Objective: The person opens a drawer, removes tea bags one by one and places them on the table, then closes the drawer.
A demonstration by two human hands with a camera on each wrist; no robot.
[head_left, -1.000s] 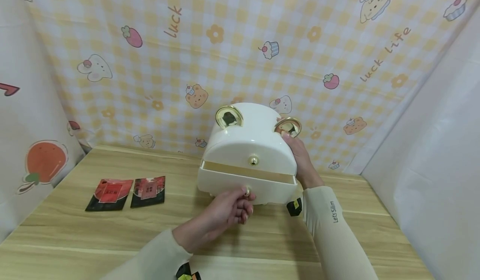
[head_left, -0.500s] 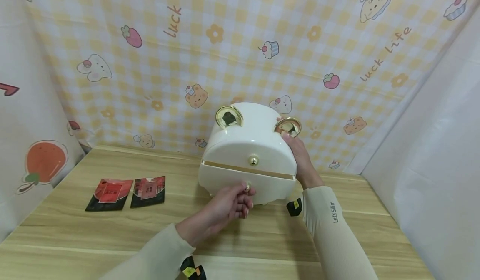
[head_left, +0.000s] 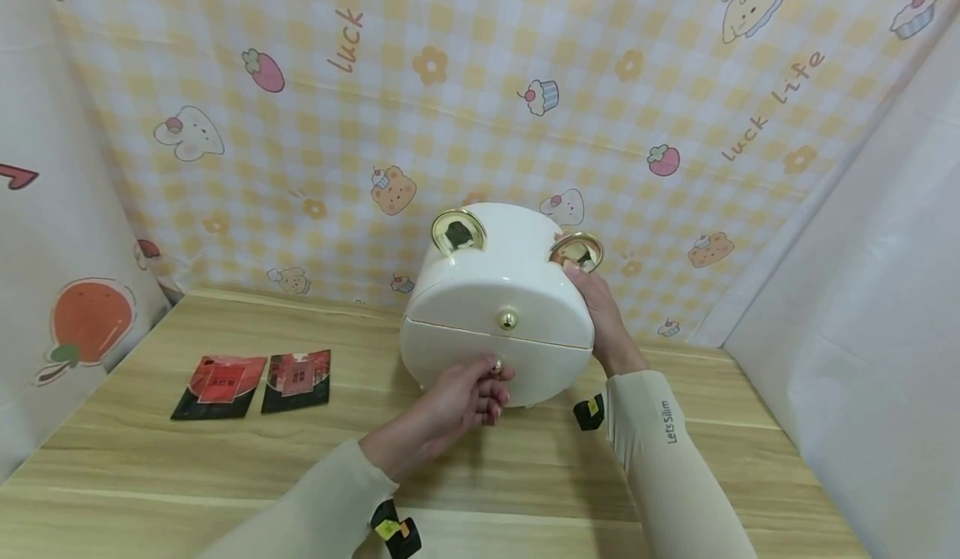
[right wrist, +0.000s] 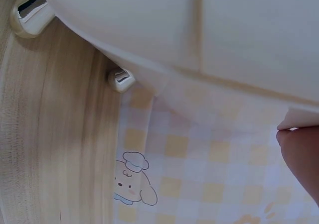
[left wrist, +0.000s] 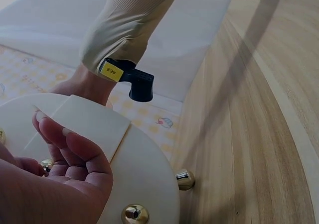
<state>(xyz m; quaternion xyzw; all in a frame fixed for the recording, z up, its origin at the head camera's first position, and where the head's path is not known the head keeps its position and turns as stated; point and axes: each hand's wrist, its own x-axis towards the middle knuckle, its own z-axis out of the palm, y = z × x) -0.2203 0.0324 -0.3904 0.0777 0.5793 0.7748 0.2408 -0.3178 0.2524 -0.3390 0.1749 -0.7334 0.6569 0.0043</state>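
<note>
A white rounded two-drawer box with gold-rimmed ears stands on the wooden table. My left hand pinches the small gold knob of the lower drawer, which sits flush with the front. In the left wrist view, the curled fingers are close to that knob. My right hand holds the upper right side of the box, its thumb at the base of the right ear; most of its fingers are hidden behind. The upper drawer is closed, with its own gold knob.
Two red and black packets lie side by side on the left of the table. A checked curtain hangs right behind the box, and white sheets border both sides. Gold feet lift the box slightly.
The lower drawer has slid in from partly pulled out to flush, with my left hand following its knob forward. My right hand has stayed on the box's side.
</note>
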